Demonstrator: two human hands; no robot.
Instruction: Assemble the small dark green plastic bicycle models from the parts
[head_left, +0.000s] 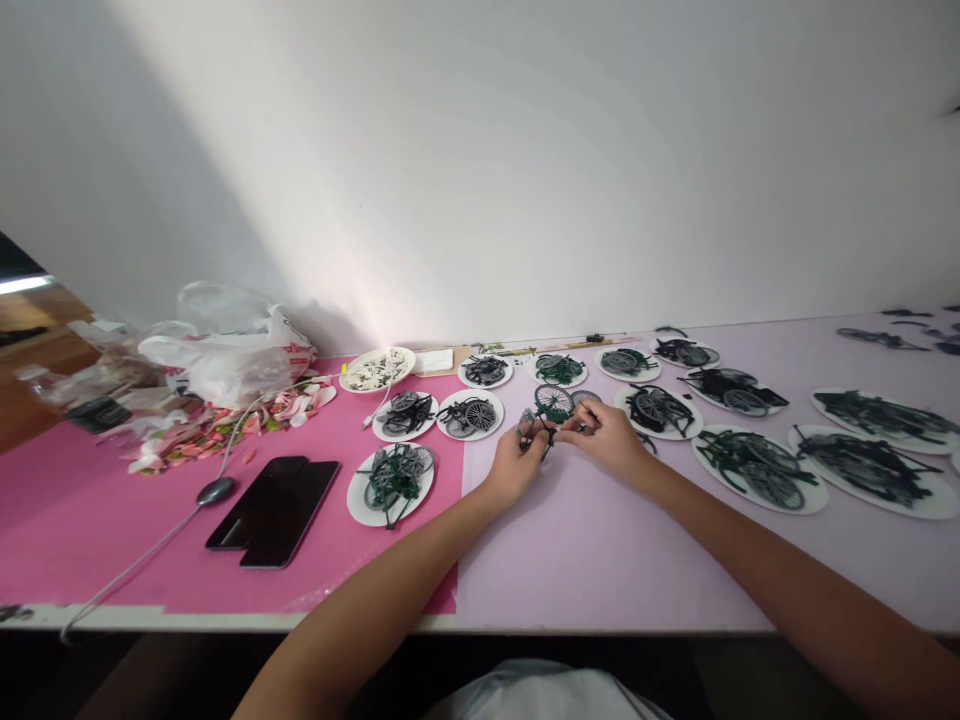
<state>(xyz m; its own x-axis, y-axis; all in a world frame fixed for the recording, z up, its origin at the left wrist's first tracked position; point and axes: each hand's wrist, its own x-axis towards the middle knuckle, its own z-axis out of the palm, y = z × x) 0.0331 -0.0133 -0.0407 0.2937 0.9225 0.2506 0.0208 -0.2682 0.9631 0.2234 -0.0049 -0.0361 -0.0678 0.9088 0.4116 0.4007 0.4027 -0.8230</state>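
Note:
My left hand [519, 460] is closed on a small model bicycle [553, 402] with a dark green frame and spoked wheels, held just above the pale lilac table top. From the other side, my right hand [606, 436] pinches at a dark end of the same model, its thumb and finger pressed together. Fingers hide much of the frame and any tiny part between them. Close by on the right lies a plate of black bicycle parts [660, 411]. To the left is another plate of dark wheels and frames [471, 414].
More white plates with green or black bicycle pieces, such as one plate [356, 500], spread left and right. A bowl of small pale bits [377, 371] stands near the wall. Farther left are black phones [289, 510], a cable with a dark puck [216, 491], petals [202, 437] and plastic bags [225, 350].

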